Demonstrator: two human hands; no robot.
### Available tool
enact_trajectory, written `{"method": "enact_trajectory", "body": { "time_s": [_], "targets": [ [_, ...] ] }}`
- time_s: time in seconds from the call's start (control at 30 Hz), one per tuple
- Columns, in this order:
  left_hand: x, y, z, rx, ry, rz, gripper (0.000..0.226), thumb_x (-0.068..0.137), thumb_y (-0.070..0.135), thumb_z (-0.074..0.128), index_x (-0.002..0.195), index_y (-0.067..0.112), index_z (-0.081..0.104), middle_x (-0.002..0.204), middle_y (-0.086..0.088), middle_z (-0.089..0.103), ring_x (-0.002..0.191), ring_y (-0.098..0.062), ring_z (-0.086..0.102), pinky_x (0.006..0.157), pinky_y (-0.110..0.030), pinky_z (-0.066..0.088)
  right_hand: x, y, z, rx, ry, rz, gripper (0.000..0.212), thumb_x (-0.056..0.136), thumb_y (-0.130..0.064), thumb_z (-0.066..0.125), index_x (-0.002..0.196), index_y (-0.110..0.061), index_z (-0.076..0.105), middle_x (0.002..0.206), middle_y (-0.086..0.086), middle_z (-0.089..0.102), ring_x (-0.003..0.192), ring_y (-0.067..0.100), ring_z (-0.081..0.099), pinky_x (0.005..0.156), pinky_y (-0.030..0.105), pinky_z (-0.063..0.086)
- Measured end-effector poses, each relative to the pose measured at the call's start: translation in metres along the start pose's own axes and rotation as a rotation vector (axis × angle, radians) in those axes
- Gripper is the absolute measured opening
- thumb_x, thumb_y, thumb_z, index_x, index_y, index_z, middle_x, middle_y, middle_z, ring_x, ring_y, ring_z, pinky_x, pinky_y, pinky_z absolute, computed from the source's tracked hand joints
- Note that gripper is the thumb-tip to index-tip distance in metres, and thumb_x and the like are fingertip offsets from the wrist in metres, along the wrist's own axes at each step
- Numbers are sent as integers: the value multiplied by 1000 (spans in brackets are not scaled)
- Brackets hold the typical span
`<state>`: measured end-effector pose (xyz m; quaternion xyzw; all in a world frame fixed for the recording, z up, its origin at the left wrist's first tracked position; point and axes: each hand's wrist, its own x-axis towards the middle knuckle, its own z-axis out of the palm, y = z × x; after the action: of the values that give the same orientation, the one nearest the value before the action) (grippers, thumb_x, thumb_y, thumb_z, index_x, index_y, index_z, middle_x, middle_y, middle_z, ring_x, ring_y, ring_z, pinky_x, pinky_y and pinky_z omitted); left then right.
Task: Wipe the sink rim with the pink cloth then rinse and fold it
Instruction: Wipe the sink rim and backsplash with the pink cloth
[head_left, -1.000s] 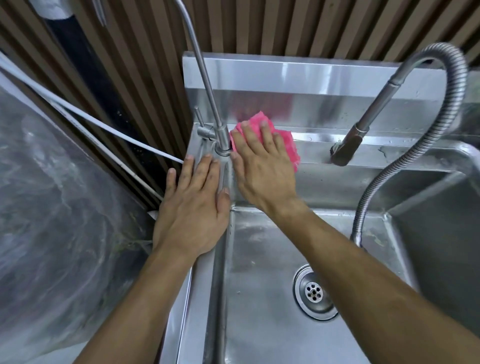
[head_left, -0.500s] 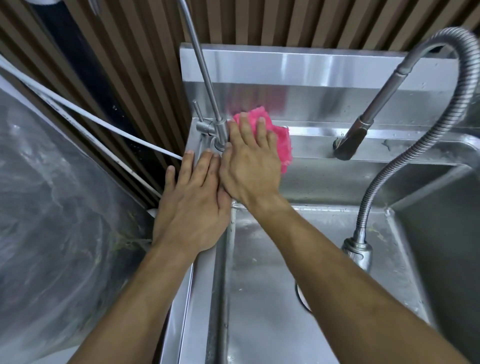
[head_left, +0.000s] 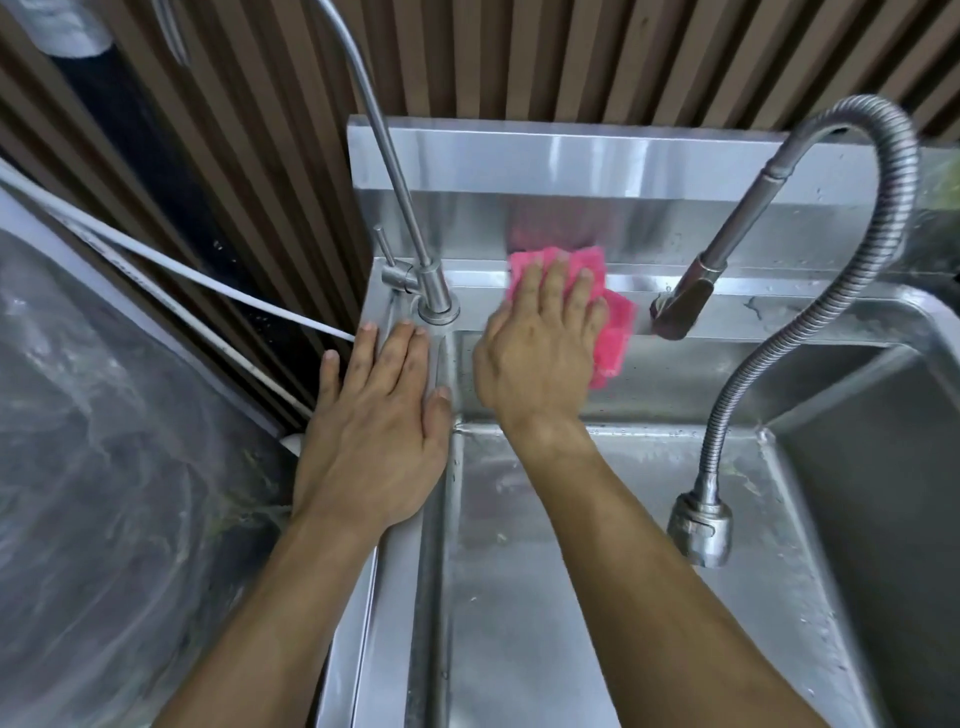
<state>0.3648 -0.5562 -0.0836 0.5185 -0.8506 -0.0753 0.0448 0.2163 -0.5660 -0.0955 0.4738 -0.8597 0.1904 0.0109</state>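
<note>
The pink cloth lies on the back rim of the steel sink, its right part draping over the inner wall. My right hand presses flat on the cloth, fingers spread and pointing to the splashback. Flat on the left rim, my left hand rests with fingers together, its fingertips just short of the thin tap's base; it holds nothing. Much of the cloth is hidden under my right hand.
A thin gooseneck tap stands at the rim's back left corner. A flexible spring-hose sprayer arches over the basin at right, nozzle resting on the back rim. Clear plastic sheeting and white tubing lie left.
My right hand has slid the pink cloth to the right along the back rim, away from the thin tap's base. My left hand has stayed on the left rim.
</note>
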Motion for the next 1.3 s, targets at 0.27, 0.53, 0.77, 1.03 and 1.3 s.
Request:
{"method": "enact_trajectory", "body": {
  "time_s": [0.27,0.53,0.77,1.03,1.3],
  "targets": [
    [16,2,-14,-5,-17,24,71,95,47,13,156,19,35,164,5,31,149,-24,22,123,-50,23,14,55,-10,-20,3,-211,53,109,-41,32,161,-33,32,171,-3,24,160,31,12,129,50,9],
    [15,2,1,66,-30,-4,72,99,49,7,165,19,6,173,5,-2,159,-20,-9,128,-51,0,11,26,8,-167,116,-88,56,109,-46,32,160,-23,36,165,16,36,143,48,39,115,59,29],
    [15,7,0,-8,9,-84,77,98,52,8,164,14,-4,172,-1,-10,158,-20,-11,128,-44,-2,13,49,-1,-169,135,-145,55,105,-42,38,155,-20,43,156,15,44,132,44,45,107,55,34],
    [18,4,2,-65,26,-88,77,96,46,17,165,16,1,173,2,-5,159,-17,-9,127,-40,-5,26,25,-4,-36,41,-631,53,104,-33,38,152,-13,47,156,15,45,136,40,45,109,49,38],
    [17,3,2,-49,31,-90,71,106,43,24,164,15,-5,173,-1,-7,159,-20,-9,129,-41,-5,26,58,-8,-173,-43,-756,67,105,-49,36,163,-17,28,169,10,27,158,35,18,128,50,14]
  ]
}}
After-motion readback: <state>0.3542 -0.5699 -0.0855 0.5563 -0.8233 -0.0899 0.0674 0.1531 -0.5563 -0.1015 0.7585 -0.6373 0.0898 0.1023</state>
